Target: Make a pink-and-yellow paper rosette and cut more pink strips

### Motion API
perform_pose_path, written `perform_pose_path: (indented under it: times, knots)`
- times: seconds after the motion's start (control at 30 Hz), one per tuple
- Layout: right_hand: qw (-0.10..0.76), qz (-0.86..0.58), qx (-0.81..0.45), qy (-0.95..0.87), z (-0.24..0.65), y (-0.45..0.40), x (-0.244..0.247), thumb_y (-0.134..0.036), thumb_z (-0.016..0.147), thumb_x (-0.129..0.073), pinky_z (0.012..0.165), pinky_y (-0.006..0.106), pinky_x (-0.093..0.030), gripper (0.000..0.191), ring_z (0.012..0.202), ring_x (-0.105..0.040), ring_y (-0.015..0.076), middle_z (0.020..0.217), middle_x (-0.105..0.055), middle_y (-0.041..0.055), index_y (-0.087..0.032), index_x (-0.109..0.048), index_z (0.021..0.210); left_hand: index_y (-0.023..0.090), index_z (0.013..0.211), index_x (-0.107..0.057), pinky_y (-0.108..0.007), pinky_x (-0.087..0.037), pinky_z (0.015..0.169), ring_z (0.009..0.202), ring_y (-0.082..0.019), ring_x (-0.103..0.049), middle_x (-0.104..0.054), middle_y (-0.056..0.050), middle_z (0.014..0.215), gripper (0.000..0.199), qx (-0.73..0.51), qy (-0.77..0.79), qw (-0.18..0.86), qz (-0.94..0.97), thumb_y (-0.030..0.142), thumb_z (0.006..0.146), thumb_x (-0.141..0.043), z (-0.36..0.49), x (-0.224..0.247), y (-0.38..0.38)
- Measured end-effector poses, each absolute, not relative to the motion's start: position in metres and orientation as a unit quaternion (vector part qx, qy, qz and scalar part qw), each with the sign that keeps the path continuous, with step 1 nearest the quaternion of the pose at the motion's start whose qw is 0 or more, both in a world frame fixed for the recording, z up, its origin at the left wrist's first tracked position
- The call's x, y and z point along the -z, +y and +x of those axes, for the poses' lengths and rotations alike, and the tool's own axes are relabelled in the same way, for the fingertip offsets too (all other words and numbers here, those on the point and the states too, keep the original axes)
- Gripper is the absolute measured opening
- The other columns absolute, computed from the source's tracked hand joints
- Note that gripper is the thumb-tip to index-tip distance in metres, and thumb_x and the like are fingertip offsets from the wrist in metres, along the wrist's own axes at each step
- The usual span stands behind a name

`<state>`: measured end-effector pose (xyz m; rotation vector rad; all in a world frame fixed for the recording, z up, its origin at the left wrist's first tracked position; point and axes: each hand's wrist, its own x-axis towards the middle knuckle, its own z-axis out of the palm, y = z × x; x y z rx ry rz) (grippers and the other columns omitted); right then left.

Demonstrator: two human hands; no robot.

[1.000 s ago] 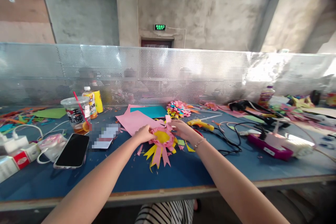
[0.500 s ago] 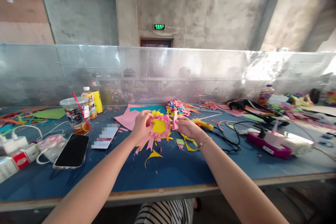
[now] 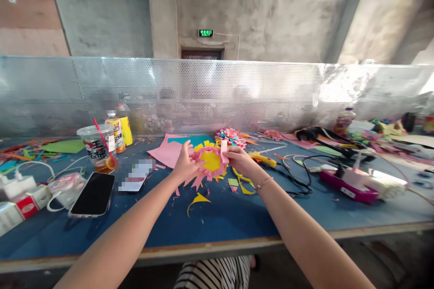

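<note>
A paper flower with a yellow centre and pink and yellow fringed petals is between my two hands, above the blue table. My left hand is at the flower's left side, its fingers apart, with fingertips touching the edge. A pink paper strip stands up at the flower's right edge, pinched by my right hand. Behind lies a finished-looking pink and blue paper flower. Scissors with yellow handles lie right of my right hand.
Pink paper and yellow scraps lie around the flower. Two phones, a drink cup and a bottle stand or lie left. Cables and a purple power strip are on the right. A perforated metal screen runs behind.
My left hand's fingers have spread from their hold on the flower. The flower has shifted slightly right, and the pink strip now meets its right edge.
</note>
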<state>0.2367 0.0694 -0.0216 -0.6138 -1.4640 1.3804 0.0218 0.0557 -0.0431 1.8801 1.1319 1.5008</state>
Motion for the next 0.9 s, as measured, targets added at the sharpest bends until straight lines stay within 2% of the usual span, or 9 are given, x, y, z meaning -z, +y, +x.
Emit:
perform_pose_path:
  times: [0.07, 0.13, 0.23, 0.33, 0.5, 0.57, 0.67, 0.77, 0.9]
  knots:
    - [0.501, -0.253, -0.562, -0.607, 0.236, 0.07, 0.022, -0.025, 0.063, -0.071, 0.056, 0.021, -0.042, 0.01, 0.054, -0.053, 0.0082, 0.06, -0.059, -0.0016, -0.017, -0.064, 0.063, 0.019, 0.124, -0.035, -0.035, -0.044, 0.081, 0.101, -0.023, -0.052, -0.047, -0.014, 0.119, 0.075, -0.551, 0.427, 0.246, 0.673, 0.034, 0.06, -0.072, 0.02, 0.044, 0.059]
    - [0.501, -0.254, -0.556, -0.613, 0.234, 0.069, 0.023, -0.025, 0.063, -0.071, 0.056, 0.021, -0.042, 0.01, 0.055, -0.053, 0.0086, 0.061, -0.059, -0.0016, -0.017, -0.064, 0.065, 0.018, 0.119, -0.041, -0.033, -0.045, 0.075, 0.089, -0.02, -0.056, -0.057, -0.009, 0.098, 0.064, -0.548, 0.442, 0.251, 0.665, 0.035, 0.064, -0.069, 0.019, 0.046, 0.063]
    - [0.492, -0.253, -0.56, -0.616, 0.233, 0.065, 0.022, -0.026, 0.063, -0.07, 0.057, 0.021, -0.042, 0.011, 0.056, -0.052, 0.0085, 0.062, -0.058, -0.0014, -0.017, -0.064, 0.066, 0.018, 0.106, -0.048, -0.03, -0.045, 0.068, 0.077, -0.017, -0.058, -0.058, -0.003, 0.08, 0.048, -0.543, 0.447, 0.264, 0.66, 0.034, 0.065, -0.067, 0.018, 0.048, 0.069]
    - [0.502, -0.253, -0.565, -0.604, 0.233, 0.063, 0.019, -0.026, 0.063, -0.069, 0.058, 0.021, -0.043, 0.011, 0.057, -0.053, 0.0086, 0.063, -0.059, -0.0012, -0.018, -0.063, 0.067, 0.017, 0.092, -0.052, -0.027, -0.045, 0.064, 0.073, -0.016, -0.058, -0.058, -0.001, 0.075, 0.039, -0.552, 0.431, 0.296, 0.649, 0.03, 0.061, -0.071, 0.018, 0.048, 0.073]
    - [0.577, -0.249, -0.557, -0.543, 0.239, 0.066, 0.012, -0.027, 0.068, -0.061, 0.069, 0.027, -0.048, 0.013, 0.07, -0.059, 0.0127, 0.078, -0.064, 0.0011, -0.022, -0.061, 0.08, 0.017, 0.086, -0.05, -0.027, -0.045, 0.059, 0.063, -0.015, -0.059, -0.059, 0.0, 0.07, 0.044, -0.572, 0.404, 0.414, 0.582, 0.031, 0.054, -0.076, 0.014, 0.043, 0.076]
    - [0.607, -0.242, -0.557, -0.513, 0.242, 0.069, 0.011, -0.027, 0.069, -0.059, 0.073, 0.029, -0.049, 0.011, 0.076, -0.06, 0.0149, 0.082, -0.064, 0.0021, -0.022, -0.059, 0.079, 0.017, 0.085, -0.05, -0.026, -0.045, 0.057, 0.06, -0.014, -0.059, -0.059, 0.001, 0.069, 0.047, -0.582, 0.4, 0.432, 0.562, 0.032, 0.05, -0.077, 0.01, 0.042, 0.078]
    - [0.634, -0.256, -0.562, -0.466, 0.245, 0.076, 0.014, -0.024, 0.067, -0.061, 0.069, 0.029, -0.05, 0.009, 0.072, -0.06, 0.0147, 0.075, -0.063, 0.0016, -0.021, -0.054, 0.072, 0.018, 0.084, -0.048, -0.024, -0.045, 0.055, 0.057, -0.013, -0.059, -0.059, 0.002, 0.067, 0.05, -0.598, 0.392, 0.446, 0.539, 0.034, 0.048, -0.078, 0.007, 0.041, 0.079]
    - [0.644, -0.281, -0.556, -0.443, 0.245, 0.082, 0.018, -0.022, 0.066, -0.063, 0.065, 0.027, -0.05, 0.012, 0.065, -0.059, 0.0128, 0.068, -0.061, -0.0002, -0.021, -0.052, 0.069, 0.018, 0.084, -0.048, -0.024, -0.045, 0.053, 0.056, -0.012, -0.059, -0.06, 0.003, 0.067, 0.05, -0.603, 0.372, 0.47, 0.527, 0.035, 0.048, -0.078, 0.005, 0.039, 0.077]
    - [0.611, -0.284, -0.581, -0.457, 0.242, 0.081, 0.021, -0.022, 0.065, -0.063, 0.068, 0.029, -0.05, 0.011, 0.072, -0.061, 0.0148, 0.08, -0.064, 0.0014, -0.021, -0.054, 0.072, 0.019, 0.083, -0.049, -0.022, -0.044, 0.054, 0.057, -0.011, -0.059, -0.06, 0.003, 0.067, 0.045, -0.618, 0.316, 0.504, 0.514, 0.033, 0.051, -0.077, 0.004, 0.033, 0.071]
